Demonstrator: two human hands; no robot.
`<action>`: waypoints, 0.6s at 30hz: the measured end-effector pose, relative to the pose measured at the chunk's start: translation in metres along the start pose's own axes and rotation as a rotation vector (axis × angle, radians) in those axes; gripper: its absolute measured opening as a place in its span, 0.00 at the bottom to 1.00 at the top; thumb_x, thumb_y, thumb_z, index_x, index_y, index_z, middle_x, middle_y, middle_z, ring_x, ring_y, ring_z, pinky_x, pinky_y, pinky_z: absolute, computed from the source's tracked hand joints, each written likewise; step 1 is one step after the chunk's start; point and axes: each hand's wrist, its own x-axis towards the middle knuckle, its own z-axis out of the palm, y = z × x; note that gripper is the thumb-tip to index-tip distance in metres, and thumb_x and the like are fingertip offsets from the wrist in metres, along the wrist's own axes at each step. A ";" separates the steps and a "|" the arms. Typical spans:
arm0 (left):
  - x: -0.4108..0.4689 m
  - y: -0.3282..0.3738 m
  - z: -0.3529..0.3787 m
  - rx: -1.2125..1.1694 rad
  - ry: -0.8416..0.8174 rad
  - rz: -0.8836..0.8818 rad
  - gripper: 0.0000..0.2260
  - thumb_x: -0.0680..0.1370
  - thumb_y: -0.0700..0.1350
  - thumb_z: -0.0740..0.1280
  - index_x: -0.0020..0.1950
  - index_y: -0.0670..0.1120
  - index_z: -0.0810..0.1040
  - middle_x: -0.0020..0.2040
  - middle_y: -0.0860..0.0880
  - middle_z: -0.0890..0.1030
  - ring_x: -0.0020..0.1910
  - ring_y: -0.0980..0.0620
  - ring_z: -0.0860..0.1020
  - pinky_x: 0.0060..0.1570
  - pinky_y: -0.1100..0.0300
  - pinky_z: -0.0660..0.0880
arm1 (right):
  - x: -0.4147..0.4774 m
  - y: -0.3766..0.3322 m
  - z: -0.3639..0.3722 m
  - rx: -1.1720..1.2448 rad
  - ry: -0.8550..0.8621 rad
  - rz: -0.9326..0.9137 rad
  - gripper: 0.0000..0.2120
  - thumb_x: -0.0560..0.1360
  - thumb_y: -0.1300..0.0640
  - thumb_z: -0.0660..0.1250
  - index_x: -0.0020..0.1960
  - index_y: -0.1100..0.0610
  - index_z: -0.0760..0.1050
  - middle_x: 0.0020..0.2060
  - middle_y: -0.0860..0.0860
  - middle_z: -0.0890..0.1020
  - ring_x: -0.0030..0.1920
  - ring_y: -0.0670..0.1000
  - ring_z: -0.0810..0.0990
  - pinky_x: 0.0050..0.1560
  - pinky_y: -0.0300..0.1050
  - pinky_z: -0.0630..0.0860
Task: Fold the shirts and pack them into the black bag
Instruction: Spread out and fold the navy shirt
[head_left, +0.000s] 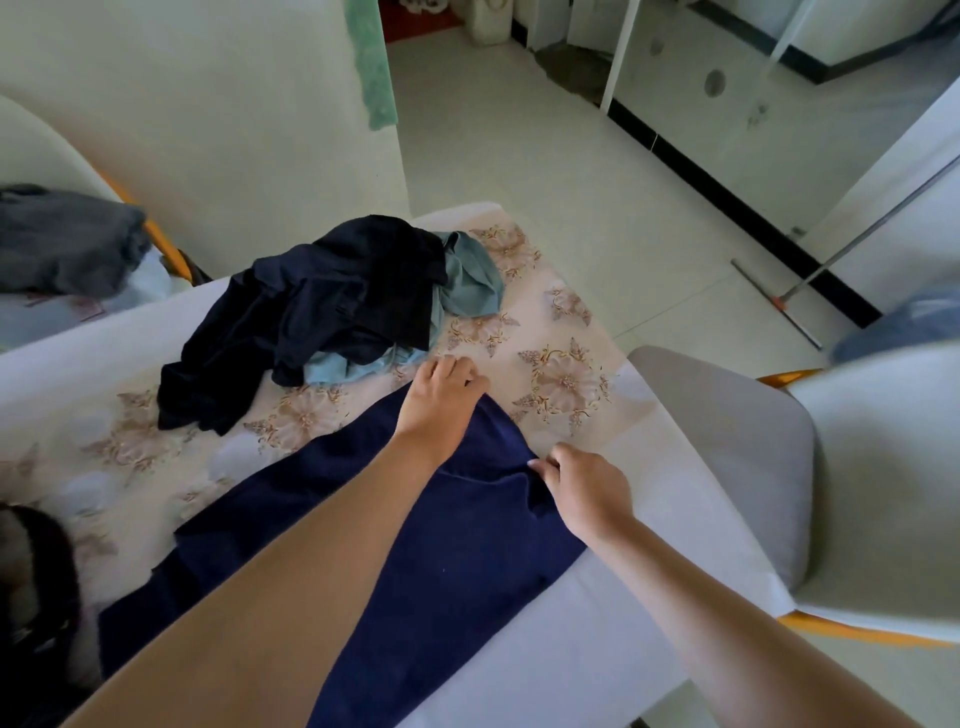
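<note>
A navy blue shirt (467, 545) lies spread across the flowered tablecloth (561, 379), reaching from the near left to the right. My left hand (441, 400) grips its far top edge with curled fingers. My right hand (587, 488) pinches the cloth at its right edge, where a fold bunches up. Behind them lies a heap of dark navy shirts (311, 317) over a light blue one (467, 280). A dark, blurred object (36, 587) at the near left edge may be the black bag; I cannot tell.
A chair with a grey seat (737, 447) and white back stands close to the table's right edge. Another chair with grey clothing (67, 244) on it is at the far left. A mop (810, 280) leans against the wall on the tiled floor.
</note>
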 end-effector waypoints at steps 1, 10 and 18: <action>-0.008 0.005 0.004 -0.060 0.052 -0.003 0.28 0.70 0.37 0.69 0.69 0.51 0.71 0.67 0.48 0.69 0.65 0.46 0.67 0.68 0.51 0.63 | 0.000 0.001 0.000 -0.069 -0.003 0.002 0.19 0.82 0.38 0.55 0.43 0.53 0.68 0.38 0.51 0.82 0.41 0.57 0.81 0.35 0.46 0.67; -0.065 0.004 0.043 -0.096 -0.193 -0.051 0.28 0.84 0.58 0.46 0.81 0.52 0.40 0.80 0.45 0.37 0.79 0.43 0.40 0.77 0.43 0.44 | -0.006 -0.004 0.013 -0.381 0.207 -0.107 0.11 0.73 0.59 0.70 0.54 0.58 0.76 0.49 0.57 0.78 0.46 0.60 0.78 0.42 0.52 0.73; -0.127 0.009 0.043 -0.320 -0.171 -0.173 0.27 0.85 0.55 0.50 0.81 0.52 0.44 0.81 0.49 0.43 0.80 0.49 0.42 0.78 0.51 0.43 | -0.020 -0.037 0.013 -0.439 -0.292 -0.416 0.28 0.84 0.46 0.51 0.82 0.49 0.46 0.81 0.52 0.42 0.80 0.55 0.42 0.79 0.57 0.46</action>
